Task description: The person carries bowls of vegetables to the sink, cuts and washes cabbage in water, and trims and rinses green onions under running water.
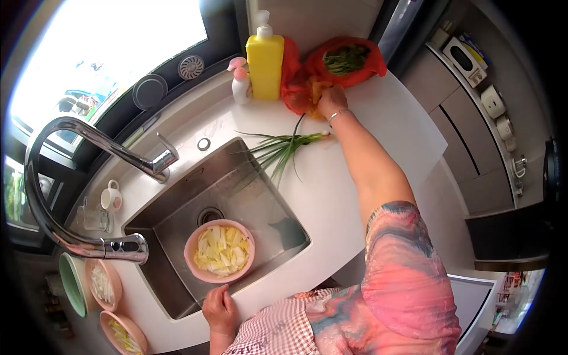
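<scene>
My right hand [332, 102] reaches to the far side of the counter, its fingers closed on an orange-yellow plastic bag [317, 92]. Against this lies a red plastic bag [373, 66], open on top, with green leafy vegetables [346, 60] inside. Nearer me, a bunch of green onions [290, 144] rests on the counter, its leaves hanging over the sink edge. My left hand [219, 310] sits at the front edge of the sink, fingers curled in and nothing visible in them. Just beyond it, a pink bowl [190, 260] of cut cabbage [222, 251] stands in the sink.
A chrome faucet [89, 131] arches over the left of the sink [272, 222]. Behind stand a yellow pump bottle [265, 68] and a white spray bottle [241, 89]. At left are a mug [111, 197], a green bowl [72, 284] and two pink bowls with cut vegetables.
</scene>
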Available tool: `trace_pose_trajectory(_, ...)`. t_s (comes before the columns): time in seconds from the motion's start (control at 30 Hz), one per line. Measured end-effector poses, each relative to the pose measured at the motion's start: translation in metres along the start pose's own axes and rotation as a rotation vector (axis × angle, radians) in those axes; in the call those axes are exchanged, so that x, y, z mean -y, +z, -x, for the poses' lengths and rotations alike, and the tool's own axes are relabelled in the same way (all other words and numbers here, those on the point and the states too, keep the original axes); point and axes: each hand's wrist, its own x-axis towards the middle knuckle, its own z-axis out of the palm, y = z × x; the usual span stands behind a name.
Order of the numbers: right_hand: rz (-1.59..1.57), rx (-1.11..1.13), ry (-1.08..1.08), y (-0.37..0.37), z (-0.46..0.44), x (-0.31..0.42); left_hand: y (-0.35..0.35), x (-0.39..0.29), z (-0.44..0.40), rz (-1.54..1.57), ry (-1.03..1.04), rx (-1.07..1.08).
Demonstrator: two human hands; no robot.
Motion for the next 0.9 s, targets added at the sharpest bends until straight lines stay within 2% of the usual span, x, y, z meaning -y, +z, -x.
trace_pose_trajectory(0.07,-0.129,-0.045,0.188,0.015,-0.016,-0.001,0.001,0.0,-0.001,-0.009,-0.011,-0.004)
trace_pose_trajectory(0.17,0.053,0.084,0.152,-0.011,-0.014,0.02,0.003,0.003,0.0,-0.02,-0.02,-0.009)
trace_pose_trajectory(0.27,-0.029,0.186,0.211,-0.011,-0.02,0.031,0.003,0.002,-0.002,-0.027,-0.026,-0.002)
trace_pose_trajectory(0.37,-0.119,0.211,0.127,-0.015,-0.016,0.037,0.003,0.0,-0.003,-0.024,-0.024,0.003)
trace_pose_trajectory(0.47,-0.548,0.243,-0.021,0.02,-0.041,0.007,0.002,0.001,-0.002,-0.027,-0.015,-0.001)
trace_pose_trajectory(0.53,-0.716,0.268,-0.011,0.016,-0.04,-0.004,0.001,-0.001,-0.002,-0.025,-0.017,0.0)
trace_pose_trajectory(0.6,-0.677,0.273,0.084,0.016,-0.04,-0.013,0.001,0.0,-0.001,-0.02,-0.017,-0.007)
trace_pose_trajectory(0.67,-0.429,0.258,0.264,0.021,-0.042,-0.019,0.002,0.001,0.0,-0.019,-0.012,-0.018)
trace_pose_trajectory(0.77,-0.221,0.086,0.34,-0.04,-0.004,0.016,0.002,0.0,0.0,-0.02,-0.001,-0.034)
trace_pose_trajectory(0.87,0.201,-0.093,0.191,-0.057,0.015,0.023,0.0,-0.002,0.0,-0.02,0.0,-0.038)
trace_pose_trajectory(0.9,0.124,-0.117,0.18,-0.055,0.016,0.02,0.0,-0.001,0.001,-0.021,0.002,-0.039)
